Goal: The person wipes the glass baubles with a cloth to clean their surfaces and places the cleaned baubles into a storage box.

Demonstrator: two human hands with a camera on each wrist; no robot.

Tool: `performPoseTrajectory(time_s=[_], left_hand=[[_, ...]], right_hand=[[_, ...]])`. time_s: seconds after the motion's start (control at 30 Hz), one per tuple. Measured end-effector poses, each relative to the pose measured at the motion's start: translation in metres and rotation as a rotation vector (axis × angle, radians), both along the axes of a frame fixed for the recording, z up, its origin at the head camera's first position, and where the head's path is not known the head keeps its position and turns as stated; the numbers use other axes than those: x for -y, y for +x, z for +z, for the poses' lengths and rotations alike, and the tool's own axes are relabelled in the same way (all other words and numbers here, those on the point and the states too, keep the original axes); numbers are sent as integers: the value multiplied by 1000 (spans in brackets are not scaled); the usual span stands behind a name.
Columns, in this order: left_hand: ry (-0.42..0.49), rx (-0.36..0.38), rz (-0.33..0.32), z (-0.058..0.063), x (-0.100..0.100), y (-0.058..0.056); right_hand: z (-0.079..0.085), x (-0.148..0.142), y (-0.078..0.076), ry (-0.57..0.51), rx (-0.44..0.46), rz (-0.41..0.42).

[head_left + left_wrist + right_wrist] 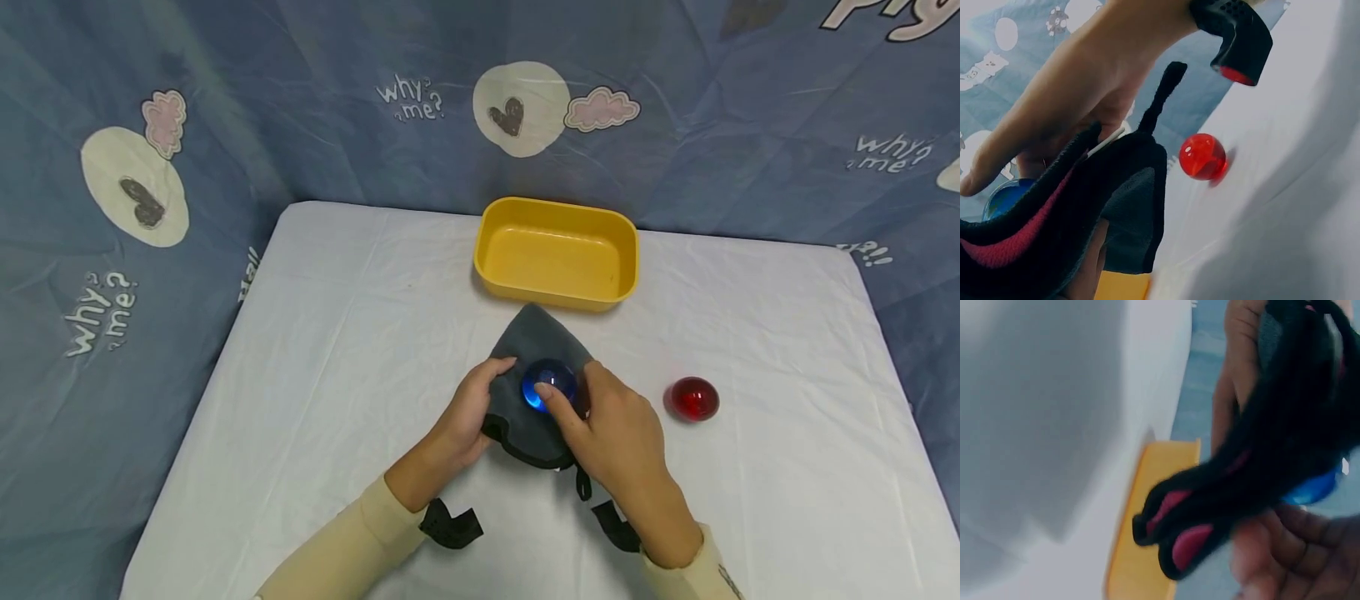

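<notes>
My left hand (467, 412) grips the left side of a grey cloth mitt (517, 421) with black edging, thumb on top and fingers underneath. The mitt's pink lining shows at its opening in both wrist views, and a small black loop hangs from it. A shiny, see-through blue ball (551, 375) lies against the mitt's upper face. My right hand (618, 425) holds the ball there, thumb across it and the other fingers curled at the mitt's right edge, partly hidden. To the right, a see-through red ball (693, 399) rests on the white tablecloth (337, 350).
Beyond the mitt, a yellow tray (558, 287) stands by the table's far edge with nothing in it. A blue printed cloth (322, 100) hangs behind and beside the table. Black straps sit at both wrists.
</notes>
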State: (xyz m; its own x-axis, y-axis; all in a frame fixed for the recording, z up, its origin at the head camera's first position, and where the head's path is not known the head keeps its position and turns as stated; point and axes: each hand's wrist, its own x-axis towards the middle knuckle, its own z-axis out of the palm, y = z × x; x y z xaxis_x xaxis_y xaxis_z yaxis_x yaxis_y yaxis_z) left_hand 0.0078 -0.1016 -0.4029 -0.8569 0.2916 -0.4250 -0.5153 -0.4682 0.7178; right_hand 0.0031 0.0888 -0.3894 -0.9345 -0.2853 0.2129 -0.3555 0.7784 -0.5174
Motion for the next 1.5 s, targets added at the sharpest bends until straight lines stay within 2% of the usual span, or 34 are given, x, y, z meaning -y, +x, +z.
performPoseTrajectory(time_s=[0.27, 0.37, 0.57, 0.87, 1.33, 1.5], left_hand=[[33, 14, 29, 2, 0, -2], [41, 32, 49, 2, 0, -3], [36, 37, 63, 2, 0, -4], [32, 11, 53, 1, -2, -3], [18, 5, 93, 2, -2, -5], [16, -3, 95, 4, -2, -6]], right_hand=[[6, -5, 6, -59, -189, 218], [5, -4, 8, -84, -224, 251], [-2, 2, 10, -132, -228, 225], [-17, 12, 5, -199, -303, 132], [-24, 11, -2, -323, -243, 88], [-25, 11, -5, -344, -255, 72]])
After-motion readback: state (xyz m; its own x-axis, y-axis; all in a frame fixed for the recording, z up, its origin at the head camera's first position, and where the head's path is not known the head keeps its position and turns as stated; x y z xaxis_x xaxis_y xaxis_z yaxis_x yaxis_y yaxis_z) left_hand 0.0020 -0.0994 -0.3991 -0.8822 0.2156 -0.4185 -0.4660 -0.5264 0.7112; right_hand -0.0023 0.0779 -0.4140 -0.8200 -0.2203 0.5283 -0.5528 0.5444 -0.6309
